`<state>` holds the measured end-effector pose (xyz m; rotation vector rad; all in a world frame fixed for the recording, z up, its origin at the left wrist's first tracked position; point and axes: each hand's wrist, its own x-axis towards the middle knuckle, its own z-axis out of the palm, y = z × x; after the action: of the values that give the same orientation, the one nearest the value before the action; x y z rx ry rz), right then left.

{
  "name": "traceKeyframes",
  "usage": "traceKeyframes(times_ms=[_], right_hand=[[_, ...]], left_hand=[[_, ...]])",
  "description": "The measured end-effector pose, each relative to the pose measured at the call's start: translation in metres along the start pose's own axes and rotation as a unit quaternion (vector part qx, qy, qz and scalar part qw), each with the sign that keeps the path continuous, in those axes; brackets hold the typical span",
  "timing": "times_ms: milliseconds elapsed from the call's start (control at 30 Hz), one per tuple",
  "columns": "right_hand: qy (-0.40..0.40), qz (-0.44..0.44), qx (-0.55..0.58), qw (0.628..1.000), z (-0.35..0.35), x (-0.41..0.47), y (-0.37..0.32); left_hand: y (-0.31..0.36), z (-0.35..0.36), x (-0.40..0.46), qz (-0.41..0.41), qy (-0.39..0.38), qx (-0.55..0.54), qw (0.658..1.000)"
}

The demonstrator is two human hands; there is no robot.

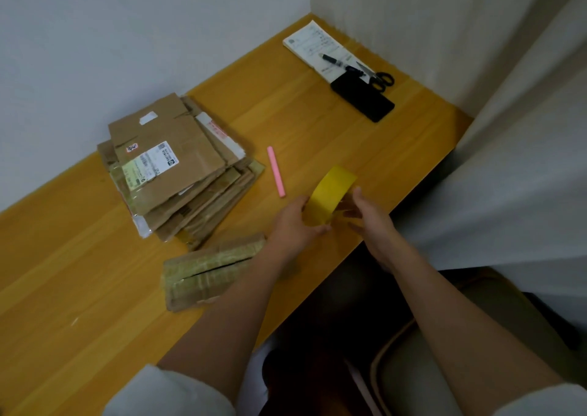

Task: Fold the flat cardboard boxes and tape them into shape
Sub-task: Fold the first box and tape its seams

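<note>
1. Evidently the taping step is being readied: the left hand (293, 225) grips the yellow tape roll (330, 195) from the left, fingers curled under its lower edge, while the right hand (370, 214) pinches at the roll's right side, seemingly feeling for the free end.
2. The roll is held just above the desk (79, 272) near its front edge, tilted on edge, its broad band facing up and left.
3. The folded box (212, 269) lies just left of the left forearm; its long axis runs from lower left to upper right, its slit seam facing up.
4. The stack of flat boxes (178, 168) waits behind it, near the wall.
5. Next, I judge, a strip must be peeled free and carried to that seam.
</note>
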<state>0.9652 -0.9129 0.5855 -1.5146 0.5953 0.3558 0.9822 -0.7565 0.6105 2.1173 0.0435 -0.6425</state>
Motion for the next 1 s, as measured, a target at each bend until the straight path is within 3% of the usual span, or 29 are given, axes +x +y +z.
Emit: traceKeyframes(times_ms=[267, 433, 633, 733, 867, 1000], right_hand=[[0.034, 0.019, -0.046, 0.998, -0.018, 0.006, 0.028], [0.031, -0.012, -0.044, 0.998, -0.018, 0.004, 0.027], [-0.023, -0.002, -0.038, 0.999, 0.003, 0.009, 0.010], [-0.044, 0.057, 0.042, 0.997, 0.016, 0.008, 0.002], [-0.088, 0.126, 0.218, 0.964, 0.033, -0.001, -0.010], [-0.083, 0.132, 0.222, 0.963, 0.048, -0.015, -0.018]], left_hand=[[0.009, 0.013, 0.004, 0.051, 0.088, 0.059, 0.993], [0.009, -0.008, 0.000, 0.048, 0.070, 0.003, 0.996], [0.031, -0.049, -0.010, 0.110, 0.044, -0.043, 0.992], [0.031, -0.063, -0.022, 0.116, 0.043, -0.090, 0.988], [0.021, -0.085, -0.041, 0.109, 0.041, -0.125, 0.985], [0.007, -0.108, -0.060, 0.085, 0.043, -0.144, 0.985]])
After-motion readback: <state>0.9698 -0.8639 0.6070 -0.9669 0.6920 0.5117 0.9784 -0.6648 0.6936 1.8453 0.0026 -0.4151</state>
